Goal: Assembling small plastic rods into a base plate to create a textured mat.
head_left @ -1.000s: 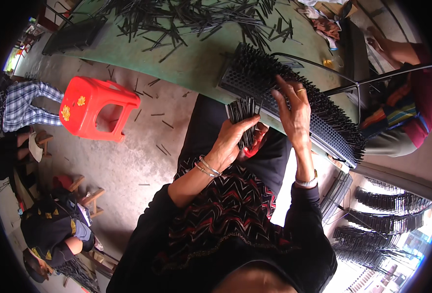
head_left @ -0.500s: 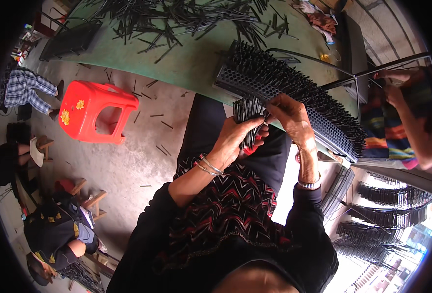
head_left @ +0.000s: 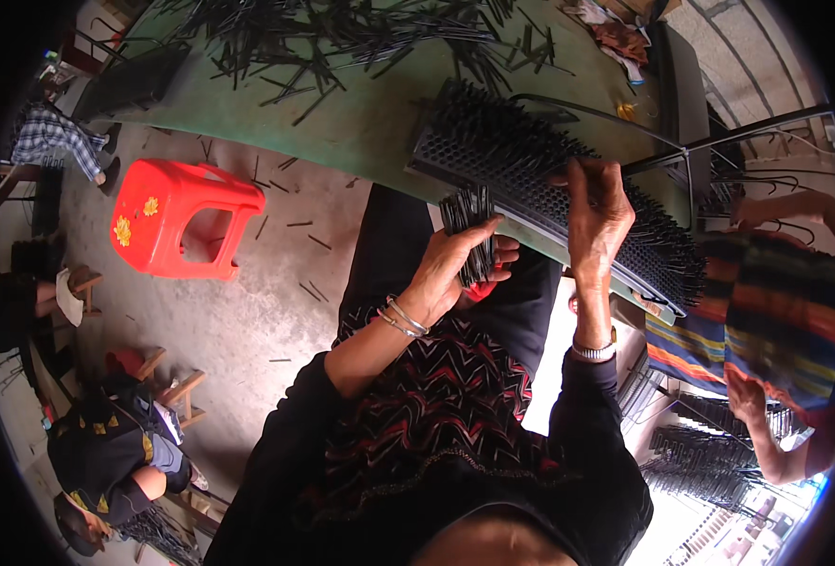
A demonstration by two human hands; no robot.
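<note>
My left hand is closed round an upright bundle of thin black sticks, just off the green table's near edge. To its right lies a long black rack full of small round holes, set slantwise along the edge. Many black sticks stand in its holes, densest along the far side. My right hand is over the middle of this rack, thumb and fingertips pinched down among the sticks. What the pinch holds blends into the dark sticks, and I cannot make it out.
Loose black sticks lie heaped on the green table. A red plastic stool stands on the floor at left, near scattered sticks. A thin metal frame rises behind the rack. At right is a person in a striped garment; others sit at left.
My right hand has moved from beside the bundle, rightward onto the rack. The left hand stays nearly in place with the bundle. The person at right has shifted, with an arm now lower.
</note>
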